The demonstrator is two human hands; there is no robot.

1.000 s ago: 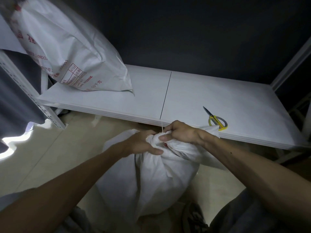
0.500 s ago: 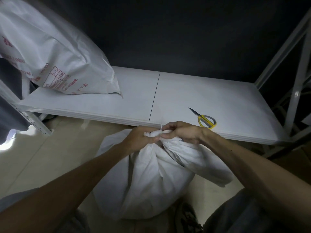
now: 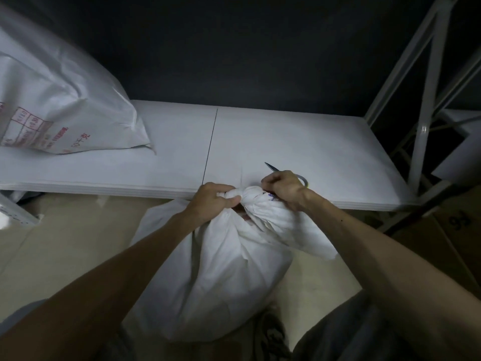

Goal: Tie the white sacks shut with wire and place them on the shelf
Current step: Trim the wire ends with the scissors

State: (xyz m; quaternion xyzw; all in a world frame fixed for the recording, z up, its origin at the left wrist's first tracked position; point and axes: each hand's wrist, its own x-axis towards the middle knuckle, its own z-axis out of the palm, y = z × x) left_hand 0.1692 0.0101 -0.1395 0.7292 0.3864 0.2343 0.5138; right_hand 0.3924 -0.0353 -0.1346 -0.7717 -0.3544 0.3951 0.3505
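Your left hand (image 3: 210, 201) grips the bunched neck of the sack (image 3: 216, 277), fingers curled tight; your right hand (image 3: 283, 190) pinches it from the other side. The sack stands on the floor, just below the front edge of the shelf (image 3: 299, 142).

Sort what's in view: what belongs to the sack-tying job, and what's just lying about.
Job:
white sack on the floor, neck bunched in the left hand and right hand
shelf
printed sack already on it
scissors, probably for trimming

Lying about:
cardboard box at right
shoe below the sack
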